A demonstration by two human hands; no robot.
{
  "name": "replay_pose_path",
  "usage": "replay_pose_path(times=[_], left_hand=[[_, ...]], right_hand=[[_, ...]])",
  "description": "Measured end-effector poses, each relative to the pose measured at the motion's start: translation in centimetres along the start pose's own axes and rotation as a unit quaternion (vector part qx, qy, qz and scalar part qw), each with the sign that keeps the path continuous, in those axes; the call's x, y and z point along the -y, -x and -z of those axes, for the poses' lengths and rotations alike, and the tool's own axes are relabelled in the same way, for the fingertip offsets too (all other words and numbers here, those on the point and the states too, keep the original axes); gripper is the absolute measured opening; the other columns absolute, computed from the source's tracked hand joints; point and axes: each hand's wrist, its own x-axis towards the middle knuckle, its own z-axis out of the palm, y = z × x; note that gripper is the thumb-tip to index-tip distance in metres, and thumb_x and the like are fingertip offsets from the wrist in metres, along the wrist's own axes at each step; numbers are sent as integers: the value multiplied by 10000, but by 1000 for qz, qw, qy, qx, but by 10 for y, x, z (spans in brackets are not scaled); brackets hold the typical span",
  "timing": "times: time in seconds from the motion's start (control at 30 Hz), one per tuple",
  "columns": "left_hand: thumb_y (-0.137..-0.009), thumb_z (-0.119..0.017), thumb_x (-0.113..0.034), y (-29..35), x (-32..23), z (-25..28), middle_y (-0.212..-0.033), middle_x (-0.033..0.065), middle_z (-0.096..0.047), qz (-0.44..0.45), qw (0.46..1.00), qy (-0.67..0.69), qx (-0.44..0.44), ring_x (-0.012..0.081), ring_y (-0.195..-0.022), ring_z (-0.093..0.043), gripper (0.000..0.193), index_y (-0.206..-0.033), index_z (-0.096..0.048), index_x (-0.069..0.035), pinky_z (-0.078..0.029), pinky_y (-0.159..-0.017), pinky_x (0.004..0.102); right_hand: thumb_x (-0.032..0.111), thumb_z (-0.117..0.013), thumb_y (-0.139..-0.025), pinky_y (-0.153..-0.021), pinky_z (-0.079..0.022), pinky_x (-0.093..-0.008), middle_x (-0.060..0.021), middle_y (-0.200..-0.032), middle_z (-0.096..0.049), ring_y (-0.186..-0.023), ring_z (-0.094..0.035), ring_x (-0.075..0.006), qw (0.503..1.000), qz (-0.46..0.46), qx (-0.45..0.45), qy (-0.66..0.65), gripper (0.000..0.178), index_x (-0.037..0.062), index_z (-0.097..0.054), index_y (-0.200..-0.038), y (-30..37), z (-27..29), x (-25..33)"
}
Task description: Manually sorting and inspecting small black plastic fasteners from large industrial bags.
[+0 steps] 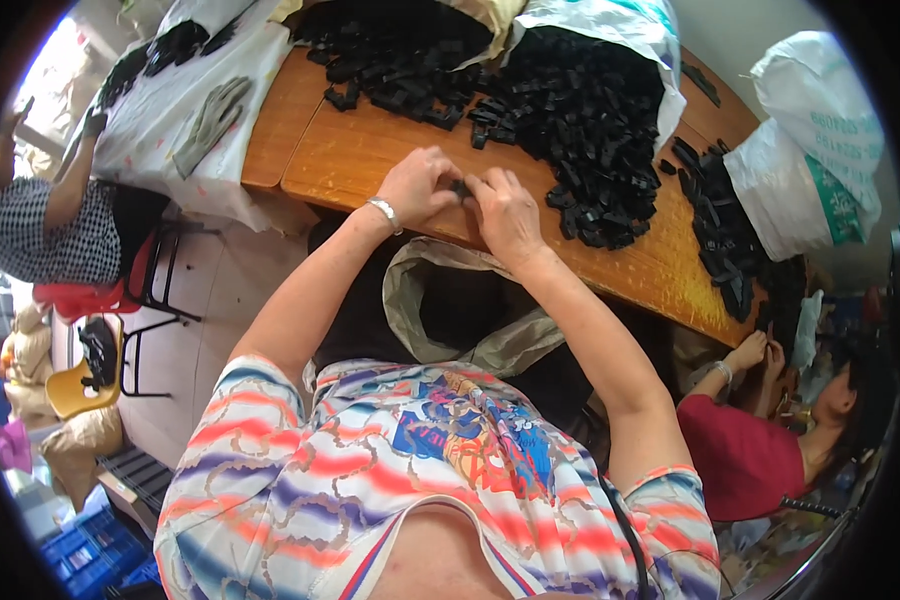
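My left hand (419, 186) and my right hand (507, 210) meet above the front edge of the wooden table (355, 150). Between their fingertips is a small black plastic part (460, 189), mostly covered by the fingers. Both hands are closed in a pinch on it. Just beyond my hands lies a big heap of similar black plastic parts (600, 140), spread over the table. Below my hands, an open sack with a rolled beige rim (402, 300) stands at my lap; its inside is dark.
White sacks (810, 130) stand at the right back. A co-worker in red (740, 455) handles black parts at the right end. Another person in a checked top (55, 230) sits at the left, near a covered table with a grey glove (210, 125). Blue crates (95, 550) stand lower left.
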Motion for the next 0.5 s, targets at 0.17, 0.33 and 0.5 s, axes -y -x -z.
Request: replay_pose_path(times=[0.17,0.33,0.5], left_hand=[[-776,-757,-135,-1,11,27,-985,94,-625,-5,983,146,108,209,-926,-628,322,-1067,-667,-28,-524,-845,323],[-822,-707,-108,-24,20,33,-1079,109,-578,14,982,-128,-141,295,-1074,-541,260,-1077,-677,-72,-477,-933,361],[-814,-730,-136,-49,21,19,-1029,101,-576,-3,971,-217,-105,283,-1020,-551,282,-1086,-678,-81,-491,-899,359]], right_hand=[[123,-738,-784,-724,-529,-419,-133,-966,-609,-870,-629,-346,992,-68,55,-91,319,55,-659,-1086,65,50,25],[188,-725,-842,-700,-537,-419,-144,-982,-609,-847,-648,-355,983,-181,22,36,337,57,-644,-1141,81,82,-11],[134,-696,-850,-683,-522,-440,-148,-945,-593,-831,-642,-370,975,-196,15,102,189,47,-633,-1006,60,71,-36]])
